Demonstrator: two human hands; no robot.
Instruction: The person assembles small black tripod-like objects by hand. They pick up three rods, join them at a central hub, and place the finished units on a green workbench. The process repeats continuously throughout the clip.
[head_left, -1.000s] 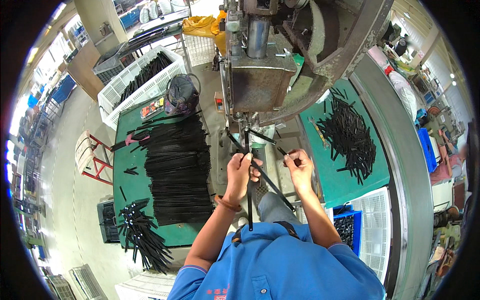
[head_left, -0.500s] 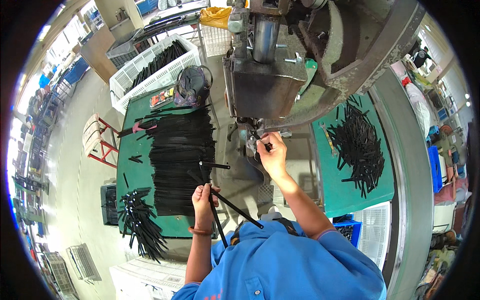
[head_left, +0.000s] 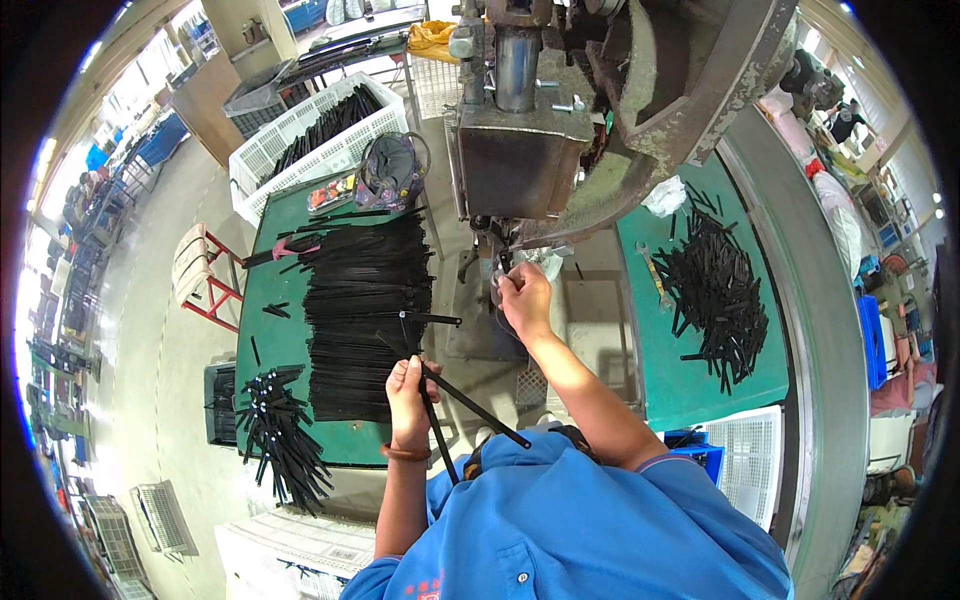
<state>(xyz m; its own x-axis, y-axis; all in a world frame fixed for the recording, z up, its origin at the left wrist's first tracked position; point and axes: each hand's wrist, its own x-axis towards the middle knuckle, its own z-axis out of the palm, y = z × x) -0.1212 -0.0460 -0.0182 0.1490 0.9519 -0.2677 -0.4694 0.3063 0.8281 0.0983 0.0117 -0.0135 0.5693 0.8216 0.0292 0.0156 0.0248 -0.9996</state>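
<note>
My left hand (head_left: 405, 392) is closed around black flat bars (head_left: 478, 408) with holes near their ends. They fan out below the fist, one toward the right and one down toward my blue shirt. My right hand (head_left: 527, 300) reaches up under the press head (head_left: 515, 165), its fingers pinched together. A short black bar end (head_left: 504, 262) shows just above those fingertips, at the press tooling; how much of it lies inside the fingers is hidden. Left of my hands, a wide layer of black bars (head_left: 365, 320) covers the table, one bar jutting out past its right edge.
A green table (head_left: 270, 345) stands at left with a dark bag (head_left: 392, 172) and a bundle of bars (head_left: 285, 435). The right green table (head_left: 680, 395) carries a heap of short black pieces (head_left: 715, 290), a wrench (head_left: 655, 275) and crumpled white plastic (head_left: 664, 197).
My right hand has shifted slightly left at the tooling, its fingers more tightly closed. My left hand stays nearly still with its bars. The view has moved a little, revealing the white plastic.
</note>
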